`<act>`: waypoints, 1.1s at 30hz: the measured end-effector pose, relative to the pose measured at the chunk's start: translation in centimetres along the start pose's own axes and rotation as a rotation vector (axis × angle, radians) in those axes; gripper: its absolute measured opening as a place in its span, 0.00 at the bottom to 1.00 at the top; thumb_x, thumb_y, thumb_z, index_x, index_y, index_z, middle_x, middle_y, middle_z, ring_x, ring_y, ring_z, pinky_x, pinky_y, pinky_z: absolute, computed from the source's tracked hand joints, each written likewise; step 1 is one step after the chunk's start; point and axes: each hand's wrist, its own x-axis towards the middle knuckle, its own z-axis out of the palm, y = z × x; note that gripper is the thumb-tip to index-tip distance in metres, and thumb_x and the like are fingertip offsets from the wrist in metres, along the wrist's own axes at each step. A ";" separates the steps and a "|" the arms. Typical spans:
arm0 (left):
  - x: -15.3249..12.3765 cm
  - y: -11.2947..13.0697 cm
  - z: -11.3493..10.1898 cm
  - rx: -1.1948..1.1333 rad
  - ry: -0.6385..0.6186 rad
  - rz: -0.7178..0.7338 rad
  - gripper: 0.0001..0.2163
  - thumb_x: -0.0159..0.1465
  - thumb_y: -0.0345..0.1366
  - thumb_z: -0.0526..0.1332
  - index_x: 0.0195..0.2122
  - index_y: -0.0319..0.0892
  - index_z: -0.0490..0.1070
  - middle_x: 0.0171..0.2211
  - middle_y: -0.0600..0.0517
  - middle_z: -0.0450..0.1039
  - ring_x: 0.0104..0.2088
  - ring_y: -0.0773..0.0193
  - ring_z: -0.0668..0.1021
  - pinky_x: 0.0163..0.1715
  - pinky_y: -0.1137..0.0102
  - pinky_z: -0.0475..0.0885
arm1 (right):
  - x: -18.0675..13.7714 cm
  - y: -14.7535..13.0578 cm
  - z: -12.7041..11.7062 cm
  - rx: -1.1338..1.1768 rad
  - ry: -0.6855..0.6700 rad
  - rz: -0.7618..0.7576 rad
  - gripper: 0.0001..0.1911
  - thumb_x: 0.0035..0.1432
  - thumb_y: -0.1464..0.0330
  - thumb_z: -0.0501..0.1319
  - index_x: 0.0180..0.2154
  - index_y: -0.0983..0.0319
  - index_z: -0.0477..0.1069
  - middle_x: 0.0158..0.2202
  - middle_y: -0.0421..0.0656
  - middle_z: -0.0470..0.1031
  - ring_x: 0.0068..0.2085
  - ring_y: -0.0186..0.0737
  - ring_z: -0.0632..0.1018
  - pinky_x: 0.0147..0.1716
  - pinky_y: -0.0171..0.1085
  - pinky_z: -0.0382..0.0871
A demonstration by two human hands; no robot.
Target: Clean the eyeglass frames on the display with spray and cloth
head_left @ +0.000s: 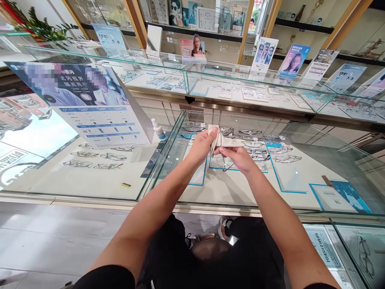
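My left hand (202,145) is closed, its thumb and fingers pinching a beige cloth (214,131) above the glass display counter. From the other side, my right hand (240,158) is closed on the same cloth, thumb laid along its lower edge. A pair of dark thin-rimmed eyeglasses (219,139) sits in the folds between both hands. One slim dark temple seems to hang below the fingers, though it blends with the frames under the glass. Cloth and fingers hide most of the lenses.
Rows of eyeglasses (255,154) lie inside the glass counter (234,196) beneath my hands. To the left stand a small white spray bottle (158,129) and a large folded sign (102,120). Behind runs another glass case (216,76) topped with several cards. My legs are below.
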 end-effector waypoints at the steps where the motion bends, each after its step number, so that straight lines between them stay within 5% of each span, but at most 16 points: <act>1: 0.1 -0.1 -0.2 -0.014 0.005 -0.018 0.28 0.66 0.64 0.65 0.28 0.41 0.70 0.14 0.54 0.67 0.17 0.67 0.71 0.20 0.73 0.64 | 0.0 0.0 -0.1 -0.005 -0.005 -0.002 0.16 0.59 0.51 0.74 0.37 0.57 0.88 0.37 0.44 0.86 0.40 0.42 0.77 0.41 0.41 0.67; 7: 0.6 0.0 -1.0 -0.177 -0.029 -0.096 0.24 0.56 0.51 0.79 0.38 0.38 0.75 0.27 0.50 0.78 0.27 0.65 0.78 0.29 0.72 0.72 | 0.3 -0.6 -1.3 0.060 0.038 -0.023 0.15 0.59 0.52 0.74 0.35 0.56 0.88 0.37 0.43 0.86 0.36 0.39 0.74 0.39 0.40 0.66; 11: 0.2 0.6 -0.6 -0.160 -0.129 -0.107 0.23 0.55 0.43 0.81 0.42 0.39 0.74 0.25 0.54 0.76 0.25 0.68 0.76 0.29 0.73 0.69 | 0.4 -0.5 -1.1 0.059 0.048 -0.012 0.18 0.55 0.49 0.76 0.34 0.57 0.87 0.36 0.43 0.85 0.34 0.38 0.72 0.38 0.41 0.67; 17: 0.0 0.2 0.1 -0.045 -0.046 0.018 0.22 0.62 0.55 0.75 0.34 0.40 0.72 0.19 0.55 0.71 0.20 0.70 0.71 0.23 0.74 0.63 | 0.3 0.0 -0.2 0.029 0.066 -0.040 0.19 0.54 0.48 0.76 0.36 0.57 0.86 0.34 0.43 0.84 0.36 0.40 0.75 0.38 0.41 0.68; 24: 0.5 -0.9 -0.3 -0.131 0.071 -0.052 0.26 0.65 0.61 0.69 0.28 0.41 0.71 0.17 0.56 0.68 0.16 0.70 0.67 0.19 0.72 0.61 | 0.0 -0.1 0.2 -0.051 0.041 0.000 0.18 0.58 0.49 0.74 0.37 0.55 0.87 0.37 0.43 0.85 0.41 0.43 0.77 0.41 0.41 0.69; 28: 1.0 -0.6 -0.5 -0.285 0.202 -0.070 0.18 0.68 0.51 0.71 0.37 0.39 0.78 0.28 0.50 0.80 0.30 0.63 0.82 0.33 0.70 0.76 | 0.0 -0.9 -0.8 -0.039 0.039 -0.053 0.17 0.60 0.49 0.73 0.36 0.55 0.87 0.37 0.42 0.84 0.35 0.39 0.71 0.39 0.41 0.67; 33: 1.5 -0.2 -0.9 -0.321 0.275 -0.068 0.13 0.71 0.46 0.69 0.39 0.38 0.80 0.34 0.49 0.82 0.42 0.60 0.85 0.47 0.68 0.78 | -0.1 -2.4 -2.3 0.009 0.150 -0.168 0.16 0.60 0.49 0.72 0.36 0.53 0.87 0.38 0.43 0.82 0.32 0.38 0.69 0.34 0.42 0.64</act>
